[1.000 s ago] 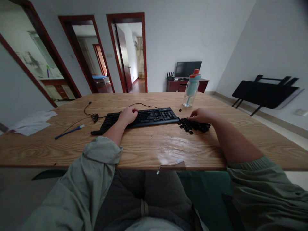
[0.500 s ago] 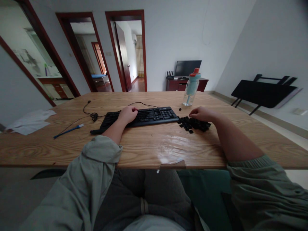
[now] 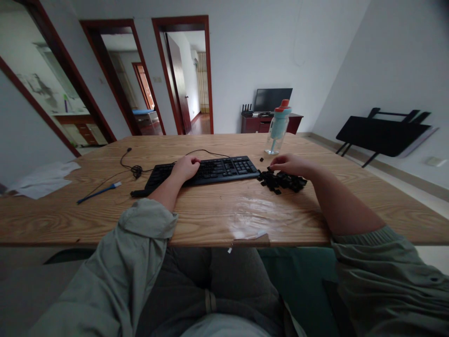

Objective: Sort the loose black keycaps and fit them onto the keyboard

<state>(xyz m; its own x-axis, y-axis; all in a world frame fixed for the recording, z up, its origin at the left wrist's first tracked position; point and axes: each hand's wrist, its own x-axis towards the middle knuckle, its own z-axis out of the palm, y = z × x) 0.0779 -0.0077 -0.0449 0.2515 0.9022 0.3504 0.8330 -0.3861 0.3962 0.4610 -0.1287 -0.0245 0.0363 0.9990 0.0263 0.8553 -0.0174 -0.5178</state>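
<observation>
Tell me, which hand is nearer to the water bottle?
Right. The right hand rests on the pile of loose keys, just in front of the bottle; the left hand lies on the keyboard, farther off to the left.

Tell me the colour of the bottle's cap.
The cap is orange-red; the head view shows it.

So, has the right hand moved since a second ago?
Yes, slightly: the right hand slid left over the keycap pile, toward the keyboard's right end.

Wooden table [image 3: 210,220]: black keyboard [image 3: 217,169] centre, loose keycaps [image 3: 286,182] right, bottle [image 3: 278,126] behind, blue pen [image 3: 98,192] left.
</observation>
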